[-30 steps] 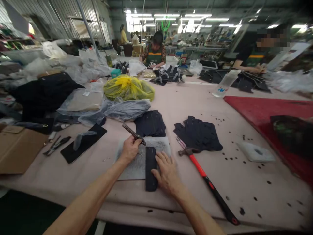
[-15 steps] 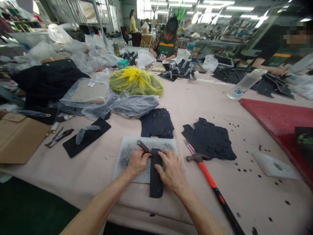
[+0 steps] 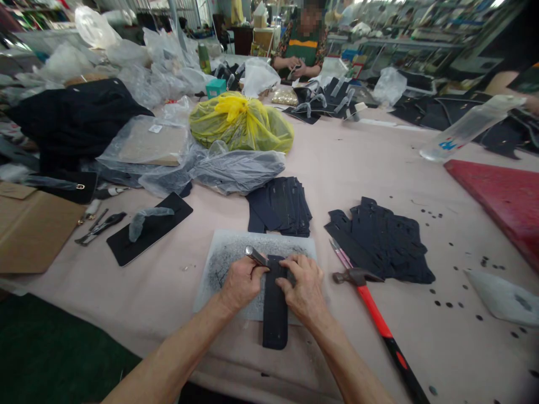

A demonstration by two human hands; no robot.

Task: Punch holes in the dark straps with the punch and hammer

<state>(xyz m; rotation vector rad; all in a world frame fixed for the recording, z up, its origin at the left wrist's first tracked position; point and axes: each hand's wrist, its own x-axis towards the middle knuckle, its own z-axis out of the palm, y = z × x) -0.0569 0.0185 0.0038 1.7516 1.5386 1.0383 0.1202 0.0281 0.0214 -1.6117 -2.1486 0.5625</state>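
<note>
Now the left hand [image 3: 241, 282] grips a metal punch [image 3: 255, 256] over the dark strap [image 3: 275, 306]; the right hand [image 3: 304, 289] should press it flat on the pad [image 3: 229, 249] near the bench's front edge.

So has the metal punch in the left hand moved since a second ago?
Yes. The punch has come down from beyond the gray mat onto the dark strip.

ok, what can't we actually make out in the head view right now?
- Working end of the metal punch: hidden behind the left hand.
- Top of the dark strip: covered by the right hand.
- Hammer handle end: cut off by the bottom edge.
- Small dark dots on the table: too small to identify.
</note>
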